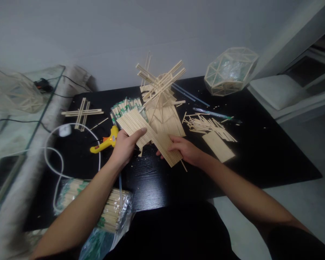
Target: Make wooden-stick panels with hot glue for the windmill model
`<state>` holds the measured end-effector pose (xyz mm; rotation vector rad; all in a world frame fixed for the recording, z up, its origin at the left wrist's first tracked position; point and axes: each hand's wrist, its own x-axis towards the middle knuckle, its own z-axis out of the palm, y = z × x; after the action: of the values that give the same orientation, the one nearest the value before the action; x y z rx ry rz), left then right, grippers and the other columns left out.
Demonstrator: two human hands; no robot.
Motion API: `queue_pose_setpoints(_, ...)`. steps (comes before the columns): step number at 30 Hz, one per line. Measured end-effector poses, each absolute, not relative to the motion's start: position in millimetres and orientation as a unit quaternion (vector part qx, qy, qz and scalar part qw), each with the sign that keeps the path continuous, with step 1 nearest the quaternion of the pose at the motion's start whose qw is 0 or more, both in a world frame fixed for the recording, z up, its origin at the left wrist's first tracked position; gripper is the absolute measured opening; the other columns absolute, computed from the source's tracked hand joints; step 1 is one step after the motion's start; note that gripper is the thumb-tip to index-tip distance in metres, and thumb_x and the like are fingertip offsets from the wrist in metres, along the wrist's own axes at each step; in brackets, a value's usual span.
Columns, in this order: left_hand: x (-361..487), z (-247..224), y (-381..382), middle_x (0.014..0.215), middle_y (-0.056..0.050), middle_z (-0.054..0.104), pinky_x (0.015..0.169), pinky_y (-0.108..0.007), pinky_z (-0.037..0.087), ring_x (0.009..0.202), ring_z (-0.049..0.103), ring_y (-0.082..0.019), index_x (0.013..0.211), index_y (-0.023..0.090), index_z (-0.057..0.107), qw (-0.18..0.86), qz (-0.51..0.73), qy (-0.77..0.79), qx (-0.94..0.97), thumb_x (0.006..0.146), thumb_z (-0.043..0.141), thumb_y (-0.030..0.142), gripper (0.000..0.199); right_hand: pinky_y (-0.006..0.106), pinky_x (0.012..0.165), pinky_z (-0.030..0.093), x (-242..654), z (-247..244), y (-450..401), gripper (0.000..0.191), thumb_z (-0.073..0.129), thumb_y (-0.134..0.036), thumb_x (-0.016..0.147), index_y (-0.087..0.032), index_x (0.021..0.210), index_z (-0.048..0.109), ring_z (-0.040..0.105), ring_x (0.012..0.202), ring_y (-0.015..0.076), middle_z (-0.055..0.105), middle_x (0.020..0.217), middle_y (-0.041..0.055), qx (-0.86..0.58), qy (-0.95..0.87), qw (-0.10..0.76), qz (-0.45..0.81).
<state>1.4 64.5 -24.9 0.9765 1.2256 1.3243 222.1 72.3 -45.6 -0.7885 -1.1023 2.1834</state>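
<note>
My left hand (126, 144) grips a flat panel of pale wooden sticks (135, 124) lying side by side, thumb on top. A similar stick panel (166, 150) is pinched in my right hand (185, 148), its inner end close to or overlapping the left one; I cannot tell if they are joined. Just behind them stands a windmill-like model (162, 104) of wooden sticks, with crossed blades on top. A yellow glue gun (107, 141) lies beside my left hand. To the right of my right hand lies another flat wooden panel (219, 146).
Loose short sticks (206, 124) and a thin packaged tool (213, 113) lie at right. A crossed stick frame (82, 113), white cable (50, 148) and bagged sticks (115, 209) are at left. A faceted stick-framed bowl (231, 72) stands at the back right of the black table (260, 151).
</note>
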Motion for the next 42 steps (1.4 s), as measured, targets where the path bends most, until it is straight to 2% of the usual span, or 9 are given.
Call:
queue_pose_setpoints(2,3.0,-23.6,63.6,0.106,-0.013,0.079,0.060,-0.030,0.059,0.074,0.073,-0.022,0.107,0.010,0.075,0.530,0.541,0.517,0.400,0.078,0.086,0.032,0.038,0.032,0.069,0.059,226.1,-43.5,76.5,0.027,0.067,-0.019,0.074,-0.018,0.101,0.069,0.075,0.076,0.0207,0.082,0.088,0.0054,-0.312,-0.396,0.311,0.806)
queue_pose_setpoints(4,3.3,-23.0,62.4,0.104,-0.013,0.079,0.056,-0.030,0.058,0.072,0.072,-0.023,0.110,0.010,0.075,0.546,0.524,0.520,0.396,0.078,0.085,0.032,0.040,0.032,0.067,0.059,229.2,-41.5,80.2,0.027,0.068,-0.018,0.071,-0.019,0.097,0.068,0.076,0.078,0.0222,0.082,0.087,0.0049,-0.326,-0.380,0.333,0.799)
queue_pose_setpoints(7,0.5,-22.6,60.3,0.105,-0.013,0.079,0.064,-0.033,0.061,0.082,0.075,-0.026,0.117,0.013,0.075,0.583,0.470,0.509,0.425,0.080,0.085,0.034,0.044,0.036,0.074,0.063,230.9,-39.0,84.2,0.028,0.070,-0.018,0.071,-0.021,0.098,0.068,0.078,0.091,0.0260,0.082,0.092,0.0047,-0.342,-0.357,0.376,0.784)
queue_pose_setpoints(11,-4.6,-19.5,56.9,0.095,-0.009,0.079,0.069,-0.031,0.059,0.079,0.073,-0.022,0.109,0.015,0.078,0.656,0.267,0.472,0.525,0.088,0.080,0.044,0.036,0.048,0.093,0.063,230.3,-36.4,87.0,0.033,0.073,-0.022,0.079,-0.025,0.111,0.065,0.075,0.109,0.0276,0.080,0.107,0.0027,-0.347,-0.345,0.464,0.738)
queue_pose_setpoints(13,-5.0,-17.8,55.2,0.090,-0.007,0.078,0.068,-0.029,0.056,0.075,0.071,-0.019,0.105,0.015,0.077,0.674,0.174,0.443,0.565,0.092,0.076,0.047,0.035,0.052,0.097,0.063,230.5,-35.7,87.9,0.033,0.075,-0.026,0.084,-0.027,0.114,0.063,0.075,0.113,0.0283,0.079,0.110,0.0029,-0.346,-0.340,0.491,0.724)
queue_pose_setpoints(16,-3.6,-18.4,53.6,0.090,-0.005,0.077,0.069,-0.027,0.053,0.075,0.069,-0.016,0.107,0.016,0.076,0.671,0.122,0.414,0.603,0.094,0.073,0.047,0.034,0.054,0.098,0.063,230.7,-35.3,87.7,0.037,0.077,-0.032,0.088,-0.029,0.119,0.057,0.074,0.115,0.0295,0.078,0.111,0.0034,-0.339,-0.332,0.503,0.723)
queue_pose_setpoints(26,-0.4,-24.2,55.1,0.090,-0.006,0.076,0.068,-0.029,0.053,0.074,0.068,-0.018,0.104,0.016,0.076,0.637,0.166,0.443,0.609,0.093,0.072,0.048,0.034,0.051,0.095,0.064,224.1,-35.7,79.2,0.042,0.075,-0.037,0.092,-0.033,0.123,0.046,0.073,0.119,0.0267,0.076,0.115,0.0014,-0.321,-0.357,0.506,0.717)
queue_pose_setpoints(36,1.0,-22.7,55.5,0.097,-0.008,0.080,0.069,-0.030,0.056,0.079,0.073,-0.021,0.111,0.017,0.077,0.654,0.190,0.452,0.577,0.091,0.076,0.045,0.034,0.045,0.093,0.065,229.2,-44.7,85.3,0.056,0.093,-0.033,0.073,-0.028,0.116,0.058,0.074,0.109,0.0255,0.077,0.112,0.0011,-0.354,-0.359,0.504,0.701)
queue_pose_setpoints(42,-0.1,-23.6,55.5,0.099,-0.007,0.080,0.072,-0.031,0.057,0.082,0.073,-0.022,0.113,0.018,0.077,0.643,0.192,0.457,0.584,0.090,0.077,0.044,0.035,0.045,0.092,0.066,230.3,-47.2,86.2,0.049,0.090,-0.036,0.077,-0.027,0.115,0.060,0.074,0.108,0.0247,0.076,0.109,0.0017,-0.363,-0.383,0.493,0.692)
